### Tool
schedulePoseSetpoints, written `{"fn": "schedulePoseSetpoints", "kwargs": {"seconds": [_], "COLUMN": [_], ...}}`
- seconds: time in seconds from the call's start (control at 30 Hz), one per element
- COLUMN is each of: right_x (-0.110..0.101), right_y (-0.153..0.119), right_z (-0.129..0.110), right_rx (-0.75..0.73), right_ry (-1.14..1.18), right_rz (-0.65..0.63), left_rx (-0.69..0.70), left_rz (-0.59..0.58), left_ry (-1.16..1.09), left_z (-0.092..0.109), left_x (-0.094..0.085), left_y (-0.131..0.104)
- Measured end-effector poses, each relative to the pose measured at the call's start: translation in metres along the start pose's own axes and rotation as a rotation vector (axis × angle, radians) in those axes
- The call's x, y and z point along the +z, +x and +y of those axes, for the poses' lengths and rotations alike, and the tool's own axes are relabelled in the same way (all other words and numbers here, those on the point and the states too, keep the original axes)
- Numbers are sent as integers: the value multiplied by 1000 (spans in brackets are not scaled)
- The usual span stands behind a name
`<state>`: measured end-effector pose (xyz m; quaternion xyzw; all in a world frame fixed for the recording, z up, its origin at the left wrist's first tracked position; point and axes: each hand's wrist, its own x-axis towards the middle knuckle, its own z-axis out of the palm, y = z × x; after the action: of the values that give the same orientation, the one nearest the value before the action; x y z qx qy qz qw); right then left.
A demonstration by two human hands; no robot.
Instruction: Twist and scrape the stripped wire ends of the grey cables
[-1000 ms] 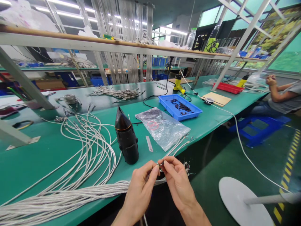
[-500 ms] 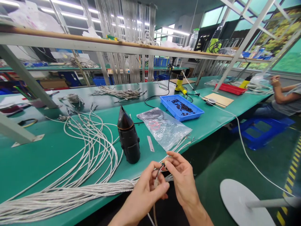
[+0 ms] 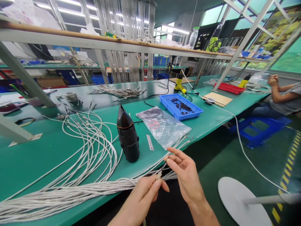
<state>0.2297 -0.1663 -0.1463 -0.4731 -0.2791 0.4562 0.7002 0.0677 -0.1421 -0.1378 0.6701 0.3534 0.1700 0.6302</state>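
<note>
Between my hands runs a light-coloured cable (image 3: 159, 174) with thin dark wires at its stripped end. My left hand (image 3: 147, 191) pinches the cable just below that end. The fingertips of my right hand (image 3: 184, 168) close on the thin wires, a little above and to the right; whether a small part sits on them is too fine to make out. Beneath and beyond the hands, a bundle of pale braided cables (image 3: 77, 194) lies along the bench's front edge. A black cylinder with a pointed top (image 3: 129, 141) stands upright to the left.
A clear plastic bag (image 3: 164, 125) and a small ruler-like strip (image 3: 150, 142) lie ahead. Farther back are a blue tray (image 3: 180, 108) of small black pieces and a yellow heat gun (image 3: 180, 84). Another person (image 3: 284, 97) sits at right, near a blue stool (image 3: 261, 128).
My left hand has turned and slid down the cable, its fingers now flatter. The wires, bent before, are drawn straight between my hands. My right hand has shifted slightly.
</note>
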Motion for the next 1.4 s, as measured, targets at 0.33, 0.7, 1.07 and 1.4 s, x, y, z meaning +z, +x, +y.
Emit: {"fn": "schedulePoseSetpoints", "kwargs": {"seconds": [0.33, 0.7, 1.07, 1.4], "right_x": [4, 9, 11, 9], "right_y": [-8, -10, -9, -6], "right_z": [11, 6, 17, 15], "right_rx": [49, 60, -25, -122], "right_ry": [-84, -109, -31, -109], "right_rz": [-100, -104, -170, -250], "left_rx": [25, 148, 106, 91], "left_rz": [64, 156, 123, 160], "left_ry": [1, 179, 114, 105], "left_z": [-4, 6, 12, 14], "left_x": [-7, -13, -16, -18], "left_y": [-5, -3, -4, -7]}}
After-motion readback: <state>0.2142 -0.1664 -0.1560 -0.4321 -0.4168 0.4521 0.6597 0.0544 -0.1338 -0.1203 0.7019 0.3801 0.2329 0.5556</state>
